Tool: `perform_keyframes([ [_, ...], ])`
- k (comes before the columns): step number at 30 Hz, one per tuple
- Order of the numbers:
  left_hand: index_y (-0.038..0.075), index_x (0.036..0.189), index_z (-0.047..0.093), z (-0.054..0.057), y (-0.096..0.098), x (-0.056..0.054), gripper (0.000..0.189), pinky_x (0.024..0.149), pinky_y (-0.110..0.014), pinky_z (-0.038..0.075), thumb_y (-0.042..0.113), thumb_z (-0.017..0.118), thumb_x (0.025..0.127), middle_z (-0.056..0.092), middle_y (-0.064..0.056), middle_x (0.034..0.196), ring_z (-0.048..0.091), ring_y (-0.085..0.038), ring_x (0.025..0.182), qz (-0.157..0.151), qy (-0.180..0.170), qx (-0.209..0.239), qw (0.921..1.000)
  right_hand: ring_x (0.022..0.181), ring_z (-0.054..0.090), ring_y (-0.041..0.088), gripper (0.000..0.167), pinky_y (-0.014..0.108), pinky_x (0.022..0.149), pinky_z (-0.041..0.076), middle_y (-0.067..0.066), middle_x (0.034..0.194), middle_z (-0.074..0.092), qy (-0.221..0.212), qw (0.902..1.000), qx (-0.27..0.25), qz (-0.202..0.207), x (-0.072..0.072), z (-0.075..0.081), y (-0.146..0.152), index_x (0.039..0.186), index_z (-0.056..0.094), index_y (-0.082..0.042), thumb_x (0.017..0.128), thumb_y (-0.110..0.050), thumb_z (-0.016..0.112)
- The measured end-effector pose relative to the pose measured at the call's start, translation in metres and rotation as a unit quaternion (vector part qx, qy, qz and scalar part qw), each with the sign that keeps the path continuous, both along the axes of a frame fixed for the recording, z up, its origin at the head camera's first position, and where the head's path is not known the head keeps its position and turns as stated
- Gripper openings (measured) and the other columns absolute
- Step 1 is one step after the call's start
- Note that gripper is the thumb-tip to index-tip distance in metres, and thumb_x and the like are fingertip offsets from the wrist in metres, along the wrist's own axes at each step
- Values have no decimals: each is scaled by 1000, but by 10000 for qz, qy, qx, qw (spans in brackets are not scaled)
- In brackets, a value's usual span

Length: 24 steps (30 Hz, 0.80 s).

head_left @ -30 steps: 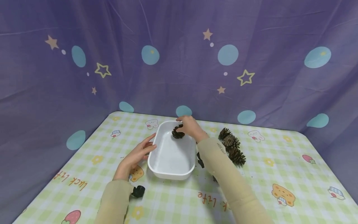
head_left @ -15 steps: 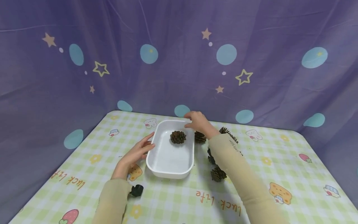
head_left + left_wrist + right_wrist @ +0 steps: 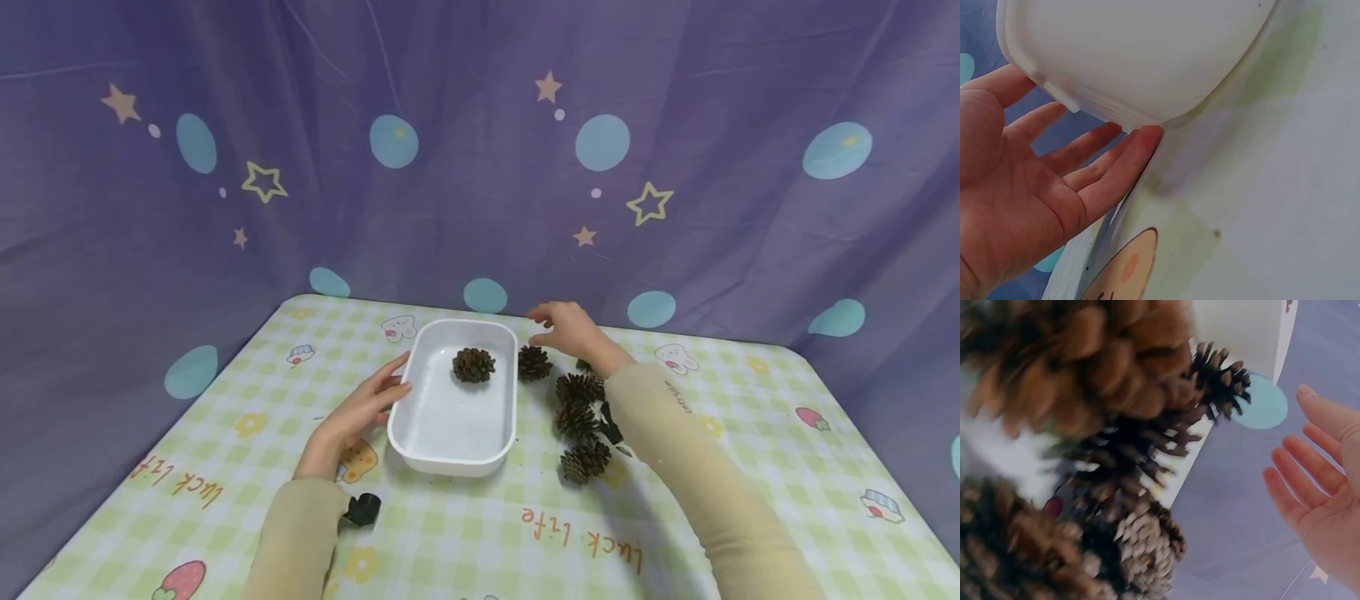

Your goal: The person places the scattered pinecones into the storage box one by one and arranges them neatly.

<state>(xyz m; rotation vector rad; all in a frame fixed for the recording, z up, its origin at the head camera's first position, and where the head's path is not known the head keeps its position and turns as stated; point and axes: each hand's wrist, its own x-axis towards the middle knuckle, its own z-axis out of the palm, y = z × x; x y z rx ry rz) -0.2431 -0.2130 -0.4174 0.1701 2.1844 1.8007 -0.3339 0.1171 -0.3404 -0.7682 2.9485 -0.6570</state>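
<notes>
A brown pine cone lies toward the far end inside a white rectangular tub. My left hand rests against the tub's left side; in the left wrist view its fairly straight fingertips touch the tub wall, thumb near the rim. Above the table, right of the tub, my right hand hovers with relaxed fingers and holds nothing. Just below it in the head view, a single pine cone sits by the tub's right wall. The right wrist view shows the same hand apart from the pine cones.
Several more pine cones cluster right of the tub, partly hidden by the right sleeve. A green checked cloth covers the table. Behind it hangs a purple curtain.
My right hand has let go of the pine cone inside the tub, withdrawn over the rim and moved right above the table. The left hand has stayed at the tub's side.
</notes>
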Motion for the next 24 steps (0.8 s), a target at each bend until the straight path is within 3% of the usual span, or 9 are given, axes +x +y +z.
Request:
perform_keyframes([
  [24, 36, 144, 20, -1, 0, 1, 59, 82, -40, 52, 32, 50, 94, 39, -13, 139, 51, -30, 114, 22, -10, 81, 10000, 117, 49, 30, 64, 42, 92, 45, 10, 131, 49, -802, 9967, 94, 115, 4, -29, 8, 131, 49, -8, 77, -31, 73],
])
